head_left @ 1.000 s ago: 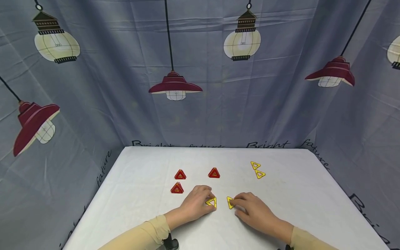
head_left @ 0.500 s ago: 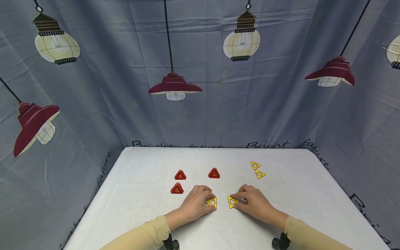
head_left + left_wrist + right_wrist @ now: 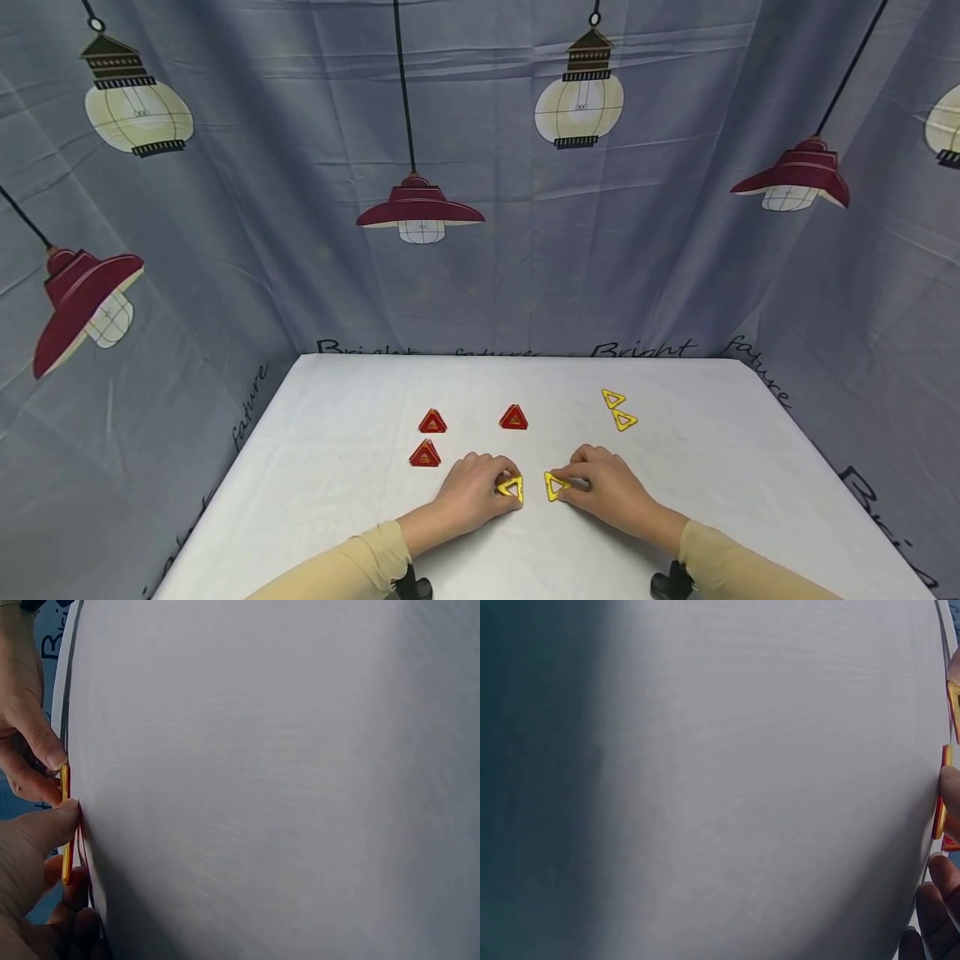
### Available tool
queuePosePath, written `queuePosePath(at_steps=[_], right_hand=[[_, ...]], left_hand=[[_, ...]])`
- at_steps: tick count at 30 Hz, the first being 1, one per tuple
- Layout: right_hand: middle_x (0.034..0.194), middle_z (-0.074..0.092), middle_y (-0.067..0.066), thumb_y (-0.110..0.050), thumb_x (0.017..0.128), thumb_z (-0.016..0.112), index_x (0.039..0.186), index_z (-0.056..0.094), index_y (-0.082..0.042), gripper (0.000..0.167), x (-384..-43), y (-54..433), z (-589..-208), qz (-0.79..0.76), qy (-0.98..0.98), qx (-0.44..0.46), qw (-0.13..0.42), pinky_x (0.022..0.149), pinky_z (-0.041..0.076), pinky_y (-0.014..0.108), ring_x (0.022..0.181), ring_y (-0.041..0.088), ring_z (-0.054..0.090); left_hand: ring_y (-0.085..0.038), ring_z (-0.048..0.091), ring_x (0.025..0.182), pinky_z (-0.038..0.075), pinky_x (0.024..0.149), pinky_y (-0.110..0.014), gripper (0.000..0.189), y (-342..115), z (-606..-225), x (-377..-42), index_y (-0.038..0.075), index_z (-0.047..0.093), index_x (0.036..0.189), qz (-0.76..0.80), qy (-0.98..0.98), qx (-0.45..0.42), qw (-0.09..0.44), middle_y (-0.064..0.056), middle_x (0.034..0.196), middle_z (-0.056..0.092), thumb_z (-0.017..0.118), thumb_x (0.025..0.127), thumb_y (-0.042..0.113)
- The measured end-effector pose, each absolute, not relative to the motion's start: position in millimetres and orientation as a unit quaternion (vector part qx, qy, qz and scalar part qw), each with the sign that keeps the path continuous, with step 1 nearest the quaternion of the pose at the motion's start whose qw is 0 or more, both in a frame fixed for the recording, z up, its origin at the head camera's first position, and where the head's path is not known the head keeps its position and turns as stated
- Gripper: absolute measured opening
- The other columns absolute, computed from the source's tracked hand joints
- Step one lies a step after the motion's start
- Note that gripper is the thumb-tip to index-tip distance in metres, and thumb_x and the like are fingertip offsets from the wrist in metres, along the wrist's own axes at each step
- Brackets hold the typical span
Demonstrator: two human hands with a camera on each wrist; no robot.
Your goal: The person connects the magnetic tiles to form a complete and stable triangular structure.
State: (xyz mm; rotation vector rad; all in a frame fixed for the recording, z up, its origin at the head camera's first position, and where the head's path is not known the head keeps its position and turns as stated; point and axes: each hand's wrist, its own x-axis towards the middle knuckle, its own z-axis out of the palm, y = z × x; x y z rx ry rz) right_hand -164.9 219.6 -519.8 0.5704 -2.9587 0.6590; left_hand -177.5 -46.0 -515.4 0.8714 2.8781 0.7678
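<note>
Near the front middle of the white table in the head view, my left hand [image 3: 474, 493] pinches a hollow yellow triangle tile [image 3: 521, 489] between thumb and fingers. Facing it across a small gap, my right hand [image 3: 617, 490] pinches a second hollow yellow triangle tile [image 3: 548, 487]. Their flat sides face each other. Edge-on in the left wrist view, the left tile [image 3: 68, 862] shows a yellow and a red layer. In the right wrist view the right tile [image 3: 940, 810] sits at the right edge, with the fingers [image 3: 946, 876] partly cut off.
Two red triangle tiles, one farther back [image 3: 432, 422] and one nearer [image 3: 425, 454], lie left of centre. Another red triangle tile [image 3: 513, 418] lies behind the hands. Two yellow triangles [image 3: 624, 420] meet at the back right. A printed grey curtain [image 3: 480, 283] surrounds the table [image 3: 360, 392].
My right hand has shifted its fingers from over its tile to a pinch at the tile's right corner. Slightly to the right, my left hand has moved with its tile.
</note>
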Motion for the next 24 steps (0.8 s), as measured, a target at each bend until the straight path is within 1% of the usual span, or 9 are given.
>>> queuePosePath(at_steps=[4, 9, 13, 24], right_hand=[[0.092, 0.05, -0.02, -0.039, 0.082, 0.085, 0.112, 0.081, -0.031, 0.031, -164, 220, -519, 0.218, -0.958, 0.185, 0.027, 0.071, 0.038, 0.029, 0.078, 0.001, 0.041], [0.092, 0.051, -0.02, -0.039, 0.082, 0.086, 0.111, 0.081, -0.031, 0.03, -164, 219, -520, 0.22, -0.958, 0.181, 0.027, 0.071, 0.038, 0.028, 0.078, 0.002, 0.042], [0.09, 0.051, -0.021, -0.042, 0.082, 0.086, 0.11, 0.081, -0.032, 0.03, -164, 218, -520, 0.217, -0.959, 0.181, 0.03, 0.07, 0.038, 0.028, 0.078, 0.001, 0.042], [0.088, 0.051, -0.021, -0.042, 0.08, 0.087, 0.107, 0.082, -0.031, 0.03, -167, 203, -519, 0.217, -0.958, 0.183, 0.03, 0.07, 0.038, 0.027, 0.078, 0.002, 0.042]], left_hand=[[-0.002, 0.049, 0.079, 0.04, 0.072, -0.027, 0.034, -47, -515, -179, 0.021, 0.073, 0.112, 0.284, 0.919, 0.271, 0.039, 0.019, 0.086, 0.061, 0.084, 0.084, 0.036], [-0.004, 0.051, 0.079, 0.042, 0.071, -0.027, 0.034, -48, -513, -180, 0.015, 0.074, 0.112, 0.35, 0.901, 0.247, 0.063, 0.015, 0.087, 0.062, 0.087, 0.081, 0.025], [-0.005, 0.052, 0.078, 0.043, 0.07, -0.025, 0.035, -48, -510, -181, 0.012, 0.073, 0.112, 0.377, 0.891, 0.239, 0.078, 0.012, 0.087, 0.061, 0.087, 0.081, 0.02], [-0.002, 0.051, 0.074, 0.044, 0.066, -0.023, 0.034, -41, -513, -185, 0.01, 0.073, 0.111, 0.386, 0.886, 0.245, 0.084, 0.01, 0.085, 0.062, 0.087, 0.081, 0.018]])
